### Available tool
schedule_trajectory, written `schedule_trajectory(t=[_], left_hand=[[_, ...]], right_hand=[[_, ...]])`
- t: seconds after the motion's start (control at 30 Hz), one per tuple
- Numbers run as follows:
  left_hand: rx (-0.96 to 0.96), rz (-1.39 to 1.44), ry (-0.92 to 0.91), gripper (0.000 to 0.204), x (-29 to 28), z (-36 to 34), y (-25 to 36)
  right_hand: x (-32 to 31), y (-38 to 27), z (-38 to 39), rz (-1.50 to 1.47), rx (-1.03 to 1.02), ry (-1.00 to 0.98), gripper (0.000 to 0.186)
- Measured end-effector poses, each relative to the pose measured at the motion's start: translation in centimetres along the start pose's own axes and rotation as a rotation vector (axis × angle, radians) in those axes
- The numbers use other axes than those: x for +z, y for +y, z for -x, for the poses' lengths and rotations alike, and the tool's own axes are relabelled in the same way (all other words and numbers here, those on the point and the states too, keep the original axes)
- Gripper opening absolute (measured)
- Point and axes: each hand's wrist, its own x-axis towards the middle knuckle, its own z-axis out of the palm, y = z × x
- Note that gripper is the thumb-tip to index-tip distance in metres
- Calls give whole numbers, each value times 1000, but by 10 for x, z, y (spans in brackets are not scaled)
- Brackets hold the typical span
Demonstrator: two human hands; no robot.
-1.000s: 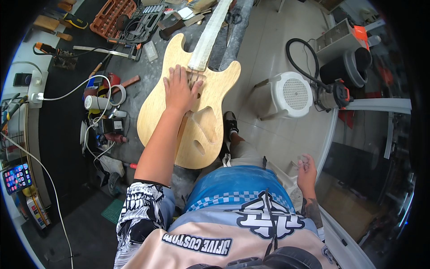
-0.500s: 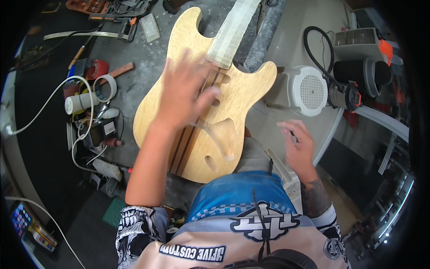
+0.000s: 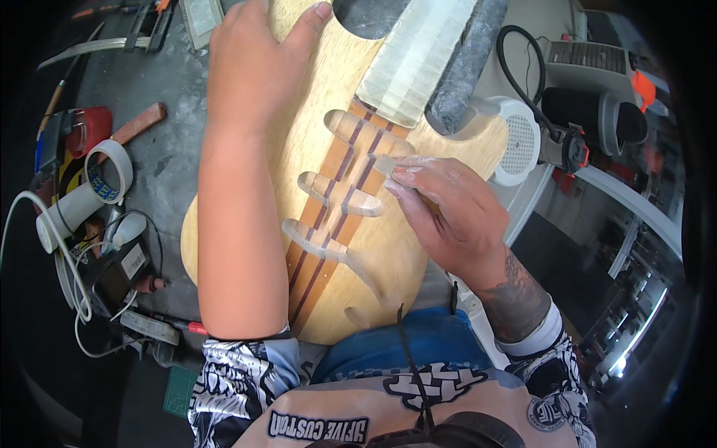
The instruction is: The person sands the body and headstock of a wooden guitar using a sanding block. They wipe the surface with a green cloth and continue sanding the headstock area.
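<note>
My left hand rests on the upper-left part of the pale wooden guitar body, thumb spread and fingertips partly cut off by the top edge. My right hand pinches a small pale grey piece over the body's middle, beside the routed pockets that cross dark centre stripes. The long piece at the top, covered in pale tape, joins the body. Much of the body's left side is hidden under my left forearm.
The grey, dusty bench holds a tape roll, a red tool, cables and clamps on the left. To the right are a white stool, a shop vacuum, a black bin and a white-framed glass panel.
My left hand has slid up the body. My right hand has risen from beside my leg onto the guitar's middle with the small piece. The guitar appears larger and closer.
</note>
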Motion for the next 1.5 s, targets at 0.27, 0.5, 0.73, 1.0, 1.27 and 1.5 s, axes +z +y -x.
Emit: schedule_trajectory(t=[0.27,0.5,0.73,1.0,1.27,1.5], left_hand=[[-37,-184,59,49,3,5,-9],[68,-110,91,47,2,10,11],[50,-130,106,44,7,5,1],[69,37,47,43,-2,0,-2],[85,7,52,41,3,-3,-10],[33,-95,59,67,9,4,-22]], right_hand=[[14,24,-24,373,-316,-7,36],[23,29,-30,462,-273,-7,34],[22,24,-24,553,-268,-17,30],[41,20,-40,551,-259,22,26],[43,6,-61,621,-155,-20,10],[39,-12,-70,604,32,-118,12]])
